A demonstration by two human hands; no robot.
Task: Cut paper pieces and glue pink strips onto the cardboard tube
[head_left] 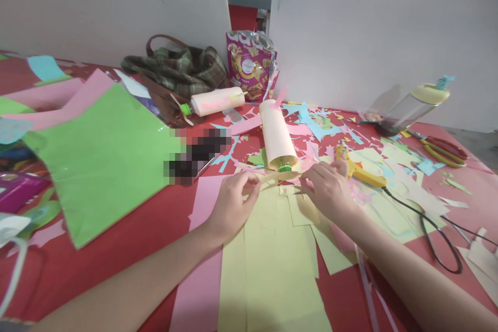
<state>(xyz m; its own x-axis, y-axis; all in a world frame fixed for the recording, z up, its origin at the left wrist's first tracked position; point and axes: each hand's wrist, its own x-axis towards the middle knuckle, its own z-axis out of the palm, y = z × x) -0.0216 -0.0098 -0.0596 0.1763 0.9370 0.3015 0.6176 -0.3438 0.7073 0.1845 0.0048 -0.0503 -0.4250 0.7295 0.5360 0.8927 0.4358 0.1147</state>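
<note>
- Head view: I look down on a red table (116, 249) littered with coloured paper scraps, my two bare forearms reaching in from the bottom edge.
- My left hand (231, 205) is pinched shut on one end of a thin pale yellow paper strip (278, 177); my right hand (329, 189) pinches the other end, so the strip runs stretched between the two grips.
- The strip sits just in front of the green cap end of a bottle wrapped in cream paper (277, 135), which lies on its side pointing away from me. The strip seems held taut and level there so it can be lined up with the bottle's neck; I judge that, I cannot see contact.
- Under my hands lie overlapping yellow paper sheets (272, 259), with a pink sheet (202, 270) to their left.
- A yellow glue gun (360, 171) lies just right of my right hand, its black cord trailing toward me.
- A large green sheet (105, 155) lies well to the left.
- Further back: a second wrapped bottle (216, 101), a plaid bag (175, 70), a snack packet (249, 65).
- Far right: a clear water bottle (412, 106) on its side and red-handled scissors (443, 149).
</note>
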